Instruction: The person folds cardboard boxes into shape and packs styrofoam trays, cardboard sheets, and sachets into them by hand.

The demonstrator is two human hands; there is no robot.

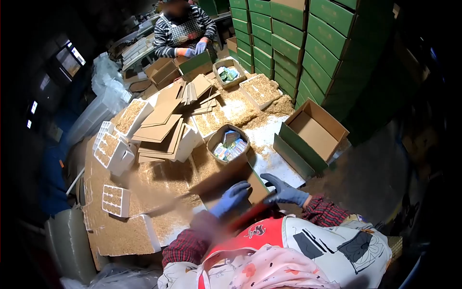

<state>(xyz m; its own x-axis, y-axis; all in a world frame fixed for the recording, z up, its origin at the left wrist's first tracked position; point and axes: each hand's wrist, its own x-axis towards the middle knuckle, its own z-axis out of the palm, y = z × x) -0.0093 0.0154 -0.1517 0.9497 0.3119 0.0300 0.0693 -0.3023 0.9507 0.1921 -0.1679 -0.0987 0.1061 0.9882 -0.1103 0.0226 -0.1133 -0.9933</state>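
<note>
In front of my red apron stands a cardboard box (219, 185), brown inside with a green outer side, partly hidden by my hands. My left hand (232, 197), in a blue glove, reaches over the box with its fingers stretched out. My right hand (286, 191), gloved in blue too, is at the box's right side, fingers apart. I cannot tell how firmly either hand touches the cardboard. Just behind the box sits a round container (228, 143) holding small colourful packets.
Stacked cardboard sheets (161, 127) and a white foam tray (115, 201) filled with brown granules lie leftward. An open green box (313, 137) stands at right, before tall stacks of green boxes (327, 43). Across the table, a co-worker (185, 33) handles another box (195, 65).
</note>
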